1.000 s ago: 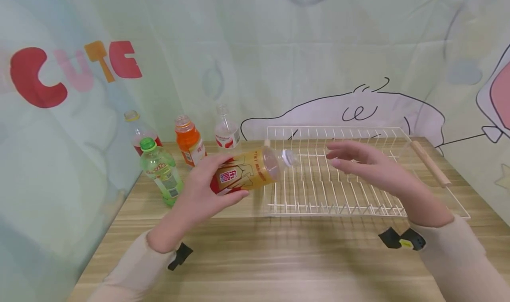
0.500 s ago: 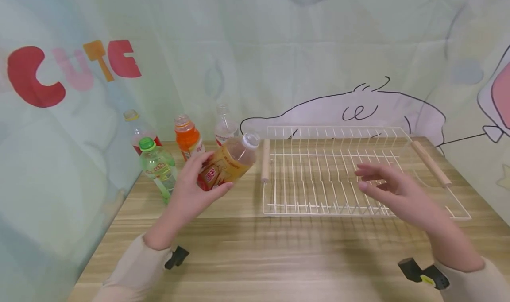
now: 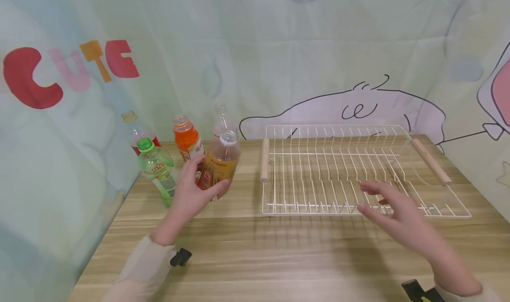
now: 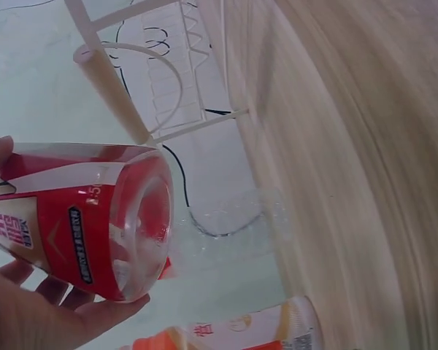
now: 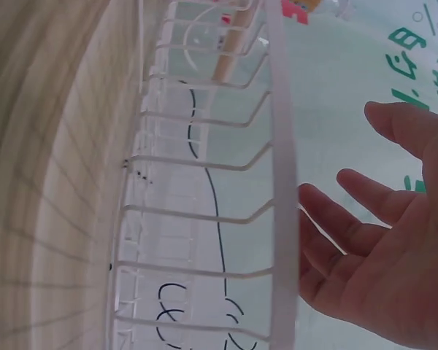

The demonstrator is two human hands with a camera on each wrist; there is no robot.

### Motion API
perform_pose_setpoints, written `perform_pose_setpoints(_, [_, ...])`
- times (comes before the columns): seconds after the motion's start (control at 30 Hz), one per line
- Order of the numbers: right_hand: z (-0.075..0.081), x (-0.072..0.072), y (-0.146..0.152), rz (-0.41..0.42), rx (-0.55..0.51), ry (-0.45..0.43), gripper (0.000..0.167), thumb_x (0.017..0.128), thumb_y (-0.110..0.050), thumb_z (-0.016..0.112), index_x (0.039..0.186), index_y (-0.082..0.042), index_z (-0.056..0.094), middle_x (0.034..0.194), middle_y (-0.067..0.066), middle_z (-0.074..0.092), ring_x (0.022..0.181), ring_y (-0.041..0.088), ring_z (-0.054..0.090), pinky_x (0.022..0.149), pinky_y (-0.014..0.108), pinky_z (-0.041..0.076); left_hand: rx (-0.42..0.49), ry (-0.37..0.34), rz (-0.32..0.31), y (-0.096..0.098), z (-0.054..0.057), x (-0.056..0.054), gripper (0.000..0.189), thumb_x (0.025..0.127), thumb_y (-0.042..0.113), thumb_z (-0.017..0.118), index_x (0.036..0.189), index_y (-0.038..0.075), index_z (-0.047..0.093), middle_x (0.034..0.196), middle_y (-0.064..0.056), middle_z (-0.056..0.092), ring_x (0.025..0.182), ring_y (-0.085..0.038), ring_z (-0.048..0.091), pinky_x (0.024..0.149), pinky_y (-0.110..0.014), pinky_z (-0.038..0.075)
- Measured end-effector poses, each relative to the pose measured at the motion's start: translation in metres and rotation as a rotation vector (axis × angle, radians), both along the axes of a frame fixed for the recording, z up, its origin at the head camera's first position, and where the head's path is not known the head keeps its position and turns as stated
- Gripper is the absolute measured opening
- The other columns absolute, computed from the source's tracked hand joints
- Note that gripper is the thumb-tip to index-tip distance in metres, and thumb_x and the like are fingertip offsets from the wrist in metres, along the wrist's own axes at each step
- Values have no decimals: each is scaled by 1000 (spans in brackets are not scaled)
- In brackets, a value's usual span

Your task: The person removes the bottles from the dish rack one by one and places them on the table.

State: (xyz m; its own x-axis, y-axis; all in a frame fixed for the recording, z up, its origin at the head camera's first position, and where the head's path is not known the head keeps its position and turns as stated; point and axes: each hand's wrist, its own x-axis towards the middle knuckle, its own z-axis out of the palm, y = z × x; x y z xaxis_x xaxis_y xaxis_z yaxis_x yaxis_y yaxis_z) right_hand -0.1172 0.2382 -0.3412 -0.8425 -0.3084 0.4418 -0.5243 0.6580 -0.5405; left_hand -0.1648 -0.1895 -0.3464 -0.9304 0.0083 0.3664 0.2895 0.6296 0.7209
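My left hand (image 3: 191, 195) grips a plastic drink bottle (image 3: 219, 162) with a yellow and red label and an uncapped clear neck. The bottle leans slightly to the right; in the left wrist view its red lower label and clear base (image 4: 142, 226) show, raised off the table. Right behind it stand an orange bottle (image 3: 186, 138) and a clear bottle (image 3: 222, 120), partly covered by the held one. My right hand (image 3: 402, 218) holds nothing; its fingers are spread apart over the front right of the white wire rack (image 3: 318, 153). In the right wrist view the fingers (image 5: 350, 226) lie beside the rack's edge.
A green-capped bottle (image 3: 159, 169) and a yellow-capped bottle (image 3: 139, 133) stand at the table's left. The rack has wooden handles, the left handle (image 3: 264, 160) and the right handle (image 3: 431, 161). A printed curtain (image 3: 303, 71) hangs behind the wooden table (image 3: 279, 257).
My left hand has brought the bottle left, away from the rack, and turned it from nearly lying to nearly upright. My right hand has drawn back toward the front right.
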Motion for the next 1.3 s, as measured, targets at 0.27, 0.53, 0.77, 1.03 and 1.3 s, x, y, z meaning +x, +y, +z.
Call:
perform_pose_setpoints(0.27, [-10, 2, 5, -28, 58, 7, 48, 86, -16, 72, 130, -5, 55, 125, 13, 60, 113, 25, 52, 93, 10, 32, 43, -48, 47, -3, -11, -6, 75, 82, 26, 77, 140, 4, 34, 131, -18, 44, 119, -33, 43, 98, -54, 43])
perform_pose_setpoints(0.53, [-24, 5, 8, -23, 111, 61, 49, 81, -15, 76, 124, -2, 58, 121, 13, 59, 111, 30, 52, 97, 4, 22, 147, -144, 59, -3, -18, -11, 75, 84, 23, 76, 140, 1, 32, 134, -19, 43, 119, -34, 43, 101, -55, 42])
perform_pose_setpoints(0.77, [-32, 3, 6, -24, 124, 133, 47, 78, -13, 78, 120, -1, 60, 116, 14, 63, 107, 31, 56, 99, 3, 20, 174, -201, 87, -4, -24, -15, 76, 85, 25, 74, 140, -2, 30, 138, -21, 40, 126, -36, 41, 105, -55, 38])
perform_pose_setpoints(1.03, [-38, 1, 4, -12, 123, 227, 46, 71, -9, 80, 113, 0, 64, 110, 11, 66, 101, 28, 58, 99, 8, 26, 200, -289, 132, -5, -29, -18, 80, 87, 29, 72, 144, -1, 24, 146, -22, 35, 134, -38, 36, 108, -53, 35])
perform_pose_setpoints(1.3, [-40, 0, 3, -25, 150, 273, 47, 70, -12, 80, 114, -3, 66, 109, 10, 67, 100, 29, 59, 91, 44, 40, 210, -321, 162, -6, -35, -21, 78, 88, 28, 70, 145, 1, 23, 149, -21, 32, 136, -39, 34, 109, -53, 34])
